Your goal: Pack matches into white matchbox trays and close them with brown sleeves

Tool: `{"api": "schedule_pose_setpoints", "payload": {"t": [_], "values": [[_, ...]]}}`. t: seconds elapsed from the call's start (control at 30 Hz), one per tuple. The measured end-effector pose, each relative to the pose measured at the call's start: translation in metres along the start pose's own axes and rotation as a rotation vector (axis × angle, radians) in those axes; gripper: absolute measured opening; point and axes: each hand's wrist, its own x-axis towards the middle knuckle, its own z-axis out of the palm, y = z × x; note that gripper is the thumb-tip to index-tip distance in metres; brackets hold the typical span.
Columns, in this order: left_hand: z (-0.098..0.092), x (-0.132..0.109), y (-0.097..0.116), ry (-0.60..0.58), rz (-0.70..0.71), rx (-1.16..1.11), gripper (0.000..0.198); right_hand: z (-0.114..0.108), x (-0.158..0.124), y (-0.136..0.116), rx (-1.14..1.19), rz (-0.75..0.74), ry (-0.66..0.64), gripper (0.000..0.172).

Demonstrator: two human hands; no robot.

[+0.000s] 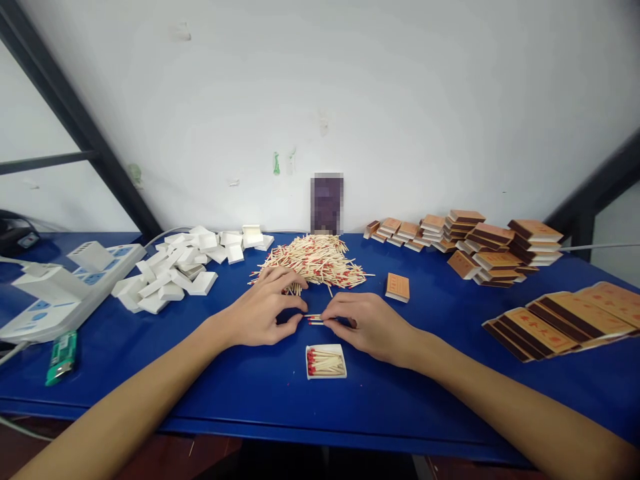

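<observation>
Between my two hands lie a few red-tipped matches (315, 321) just above the blue table. My right hand (373, 327) pinches their right ends between thumb and fingers. At the other end, the thumb and forefinger of my left hand (267, 310) close on the tip of a match, while its other fingers spread toward the big heap of loose matches (320, 260). Directly below the hands sits a white inner matchbox tray (345, 373), partly filled with matches, most red heads to the left. One closed matchbox (398, 287) lies beyond my right hand.
White empty trays (185, 267) are piled at left, beside a power strip (115, 267) and a green lighter (63, 357). Finished-looking matchboxes (490, 247) stack at back right; flat box sleeves (565, 320) fan out at right. A blurred dark object (327, 203) stands against the wall.
</observation>
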Motion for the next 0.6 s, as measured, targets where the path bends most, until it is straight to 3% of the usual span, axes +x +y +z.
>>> {"api": "schedule_pose_setpoints", "payload": {"t": [0.23, 0.37, 0.6], "values": [[0.0013, 0.0009, 0.0041, -0.045, 0.01, -0.008, 0.023, -0.0016, -0.0019, 0.0004, -0.024, 0.052, 0.04, 0.017], [0.0017, 0.0009, 0.007, -0.059, 0.01, -0.018, 0.025, -0.0044, -0.0028, -0.0017, -0.041, 0.115, -0.024, 0.023], [0.0028, 0.0006, 0.007, -0.05, 0.014, -0.018, 0.026, -0.0003, -0.0014, -0.0005, -0.007, 0.107, -0.07, 0.007]]}}
